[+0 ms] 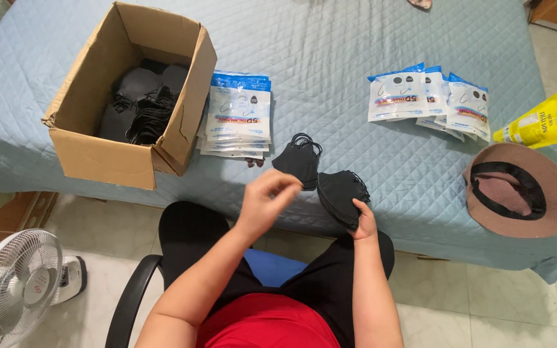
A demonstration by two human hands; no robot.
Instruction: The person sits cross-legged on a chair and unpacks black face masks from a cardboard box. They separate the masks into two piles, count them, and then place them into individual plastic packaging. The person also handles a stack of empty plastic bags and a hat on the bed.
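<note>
My right hand (363, 222) grips a small stack of black face masks (341, 192) at the near edge of the quilted blue bed (330, 45). A second pile of black masks (297, 160) lies on the bed just left of it. My left hand (267, 200) hovers in the air in front of that pile, fingers loosely curled and slightly blurred, with nothing visible in it. A stack of white and blue mask packets (240, 115) lies left of the piles. Another fan of similar packets (430, 100) lies to the right.
An open cardboard box (107, 158) holding more black masks stands at the left of the bed. A brown brimmed hat (522, 190) and a yellow packet (539, 119) sit at the right edge. A white fan (11, 287) stands on the tiled floor by my chair.
</note>
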